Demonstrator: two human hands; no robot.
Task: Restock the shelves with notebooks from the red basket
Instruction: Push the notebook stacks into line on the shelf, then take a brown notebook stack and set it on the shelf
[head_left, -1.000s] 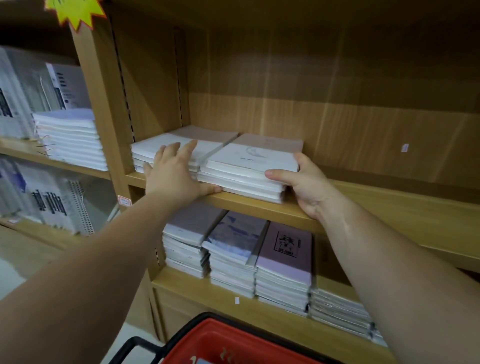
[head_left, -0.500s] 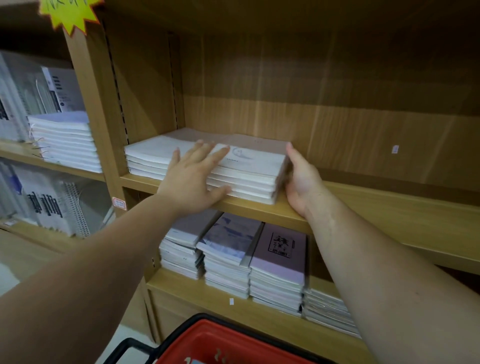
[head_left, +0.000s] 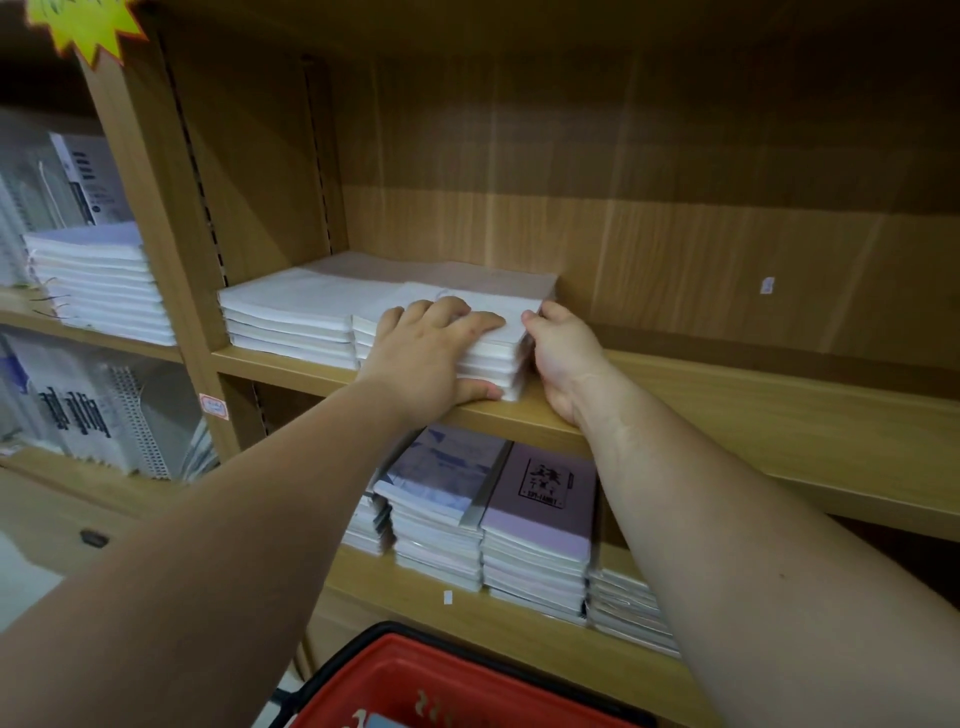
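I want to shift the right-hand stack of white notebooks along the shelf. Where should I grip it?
Come from the front. On the right stack the front edge and right side are free; the left stack sits against its other side. Clamp it: left hand over the top front edge, thumb beneath, right hand against the right side, so it stays together.
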